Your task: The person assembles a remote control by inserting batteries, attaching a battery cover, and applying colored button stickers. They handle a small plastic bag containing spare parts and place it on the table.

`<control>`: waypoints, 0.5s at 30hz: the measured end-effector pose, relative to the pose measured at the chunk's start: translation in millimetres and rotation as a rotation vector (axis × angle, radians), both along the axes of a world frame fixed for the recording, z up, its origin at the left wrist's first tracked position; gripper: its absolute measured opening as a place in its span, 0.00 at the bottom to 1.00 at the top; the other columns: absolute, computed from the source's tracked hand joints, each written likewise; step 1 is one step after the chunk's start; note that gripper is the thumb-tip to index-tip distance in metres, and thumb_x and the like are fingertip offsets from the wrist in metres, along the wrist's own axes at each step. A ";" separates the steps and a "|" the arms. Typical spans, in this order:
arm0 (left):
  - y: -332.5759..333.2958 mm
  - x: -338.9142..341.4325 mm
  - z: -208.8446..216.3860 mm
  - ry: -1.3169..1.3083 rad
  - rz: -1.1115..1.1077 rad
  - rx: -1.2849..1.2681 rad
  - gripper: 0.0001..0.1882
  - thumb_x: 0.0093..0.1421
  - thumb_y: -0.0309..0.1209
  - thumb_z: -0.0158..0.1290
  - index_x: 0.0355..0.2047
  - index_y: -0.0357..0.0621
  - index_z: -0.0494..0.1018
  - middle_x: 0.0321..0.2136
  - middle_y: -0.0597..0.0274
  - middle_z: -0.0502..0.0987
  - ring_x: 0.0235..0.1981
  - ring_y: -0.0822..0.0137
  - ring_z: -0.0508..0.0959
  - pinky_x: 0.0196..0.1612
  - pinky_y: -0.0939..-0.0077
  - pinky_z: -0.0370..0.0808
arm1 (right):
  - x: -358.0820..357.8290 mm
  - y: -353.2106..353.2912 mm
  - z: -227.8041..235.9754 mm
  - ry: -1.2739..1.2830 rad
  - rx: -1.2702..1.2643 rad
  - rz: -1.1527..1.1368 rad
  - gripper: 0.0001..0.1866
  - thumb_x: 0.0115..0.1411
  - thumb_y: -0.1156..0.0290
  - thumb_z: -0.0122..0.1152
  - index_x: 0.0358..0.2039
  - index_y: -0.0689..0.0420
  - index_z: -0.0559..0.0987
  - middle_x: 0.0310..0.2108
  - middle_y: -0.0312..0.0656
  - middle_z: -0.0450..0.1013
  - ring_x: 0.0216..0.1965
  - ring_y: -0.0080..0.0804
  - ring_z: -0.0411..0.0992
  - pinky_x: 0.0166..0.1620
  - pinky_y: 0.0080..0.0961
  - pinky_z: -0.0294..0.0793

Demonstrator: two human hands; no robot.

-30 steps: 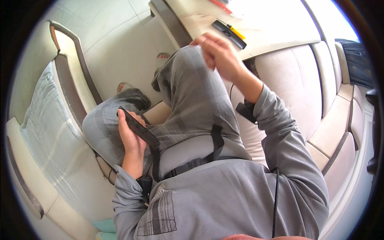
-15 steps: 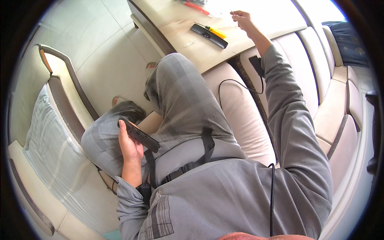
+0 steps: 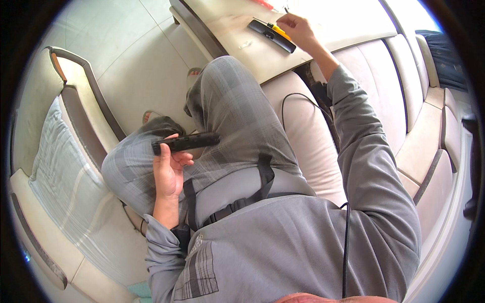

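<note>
My left hand (image 3: 169, 174) is closed on a long black plastic casing (image 3: 194, 142), held over my lap with the thumb on its near edge. My right hand (image 3: 299, 33) reaches over the table (image 3: 230, 33), its fingers pinched on a small thin dark piece (image 3: 286, 9), too small to name. Just left of that hand, a long black plastic cover (image 3: 267, 36) lies on the tabletop. A screwdriver with a yellow handle (image 3: 279, 32) rests across the cover, partly next to my right fingers.
A red item (image 3: 263, 4) sits at the table's far side, cut off by the frame. A small clear scrap (image 3: 245, 45) lies near the table's left edge. A black cable (image 3: 298, 94) loops over the pale seat cushion (image 3: 310, 146). A chair with a light-blue cloth (image 3: 76, 192) stands at left.
My right hand has come nearer, toward the cover and screwdriver, still pinching the small piece. My left hand has turned the black casing from slanted to nearly level and raised it slightly.
</note>
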State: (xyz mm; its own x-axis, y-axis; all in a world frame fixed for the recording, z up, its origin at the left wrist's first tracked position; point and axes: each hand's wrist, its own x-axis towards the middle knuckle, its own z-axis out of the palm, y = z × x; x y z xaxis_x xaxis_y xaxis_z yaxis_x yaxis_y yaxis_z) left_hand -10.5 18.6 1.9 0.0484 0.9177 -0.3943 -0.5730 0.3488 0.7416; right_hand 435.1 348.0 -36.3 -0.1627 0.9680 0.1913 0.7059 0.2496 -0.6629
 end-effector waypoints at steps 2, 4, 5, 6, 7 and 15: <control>-0.7 3.2 0.3 0.015 -0.065 0.009 0.25 0.74 0.46 0.48 0.57 0.35 0.71 0.41 0.51 0.83 0.38 0.62 0.86 0.37 0.69 0.85 | -13.8 -23.8 0.5 -0.161 -0.086 -0.023 0.12 0.62 0.65 0.68 0.44 0.55 0.85 0.29 0.36 0.76 0.28 0.22 0.69 0.34 0.26 0.72; -0.5 4.6 2.2 -0.023 -0.161 0.060 0.23 0.73 0.41 0.50 0.58 0.33 0.70 0.46 0.45 0.81 0.44 0.56 0.85 0.41 0.67 0.86 | -27.0 -38.3 4.3 -0.148 0.003 0.027 0.13 0.61 0.65 0.68 0.45 0.54 0.85 0.31 0.37 0.75 0.29 0.26 0.70 0.37 0.28 0.73; -1.0 6.3 3.3 -0.013 -0.198 0.057 0.23 0.73 0.40 0.51 0.58 0.33 0.69 0.47 0.45 0.81 0.45 0.55 0.85 0.42 0.66 0.86 | -32.3 -45.6 6.4 -0.186 0.013 -0.005 0.14 0.61 0.65 0.68 0.46 0.53 0.85 0.32 0.38 0.75 0.30 0.28 0.72 0.38 0.28 0.74; -1.6 7.5 4.5 -0.003 -0.230 0.062 0.23 0.73 0.40 0.51 0.58 0.33 0.69 0.47 0.45 0.81 0.46 0.55 0.85 0.42 0.66 0.86 | -36.0 -50.5 9.5 -0.237 0.041 -0.010 0.14 0.61 0.64 0.68 0.47 0.53 0.85 0.33 0.38 0.76 0.31 0.29 0.73 0.39 0.28 0.75; -2.8 8.2 6.1 0.012 -0.266 0.066 0.23 0.73 0.39 0.51 0.58 0.32 0.69 0.47 0.44 0.81 0.47 0.54 0.85 0.43 0.66 0.86 | -39.0 -54.4 11.8 -0.287 0.068 -0.014 0.15 0.61 0.64 0.68 0.47 0.53 0.84 0.33 0.39 0.76 0.32 0.30 0.74 0.40 0.28 0.75; -0.9 6.7 6.4 -0.228 -0.333 0.175 0.39 0.67 0.58 0.53 0.58 0.30 0.70 0.58 0.39 0.73 0.55 0.47 0.79 0.51 0.58 0.83 | -33.8 -32.4 -10.5 -0.197 -0.039 -0.089 0.14 0.60 0.65 0.70 0.44 0.57 0.84 0.35 0.41 0.80 0.36 0.30 0.78 0.43 0.30 0.78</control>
State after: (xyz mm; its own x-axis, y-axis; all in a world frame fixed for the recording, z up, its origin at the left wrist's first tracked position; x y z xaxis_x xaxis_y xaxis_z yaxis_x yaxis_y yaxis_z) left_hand -3.8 17.7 8.3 0.4203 0.8895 -0.1791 -0.6064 0.4222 0.6738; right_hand 401.2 315.7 -46.8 -0.1066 0.9862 0.1263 0.8406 0.1573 -0.5183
